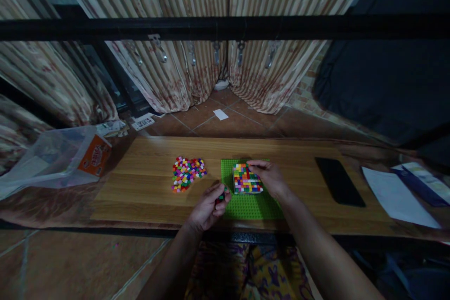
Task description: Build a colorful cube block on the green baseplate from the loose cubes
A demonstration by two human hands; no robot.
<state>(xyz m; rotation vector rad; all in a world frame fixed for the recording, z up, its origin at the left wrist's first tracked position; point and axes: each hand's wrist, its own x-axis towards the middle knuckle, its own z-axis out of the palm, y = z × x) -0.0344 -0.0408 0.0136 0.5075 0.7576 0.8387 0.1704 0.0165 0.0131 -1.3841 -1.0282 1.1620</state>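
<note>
On a green studded baseplate (251,208) stands a squarish block built of many small coloured bricks (246,180). My right hand (267,176) reaches over its right side, thumb and fingertips together at the block's far right corner; whether a brick is between them is too small to see. Just left of the block, my left hand (211,204) is curled around several small toy bricks (221,196), dark green and red ones showing between the fingers. A loose pile of multicoloured bricks (188,173) lies on the wooden table (140,187), to the left of the baseplate.
A black flat slab (340,181) lies on the table's right part, with white paper sheets (399,197) beyond it. At the left stands a clear plastic bin (59,159) with an orange label. A dark horizontal bar (225,28) crosses in front of striped curtains (190,70).
</note>
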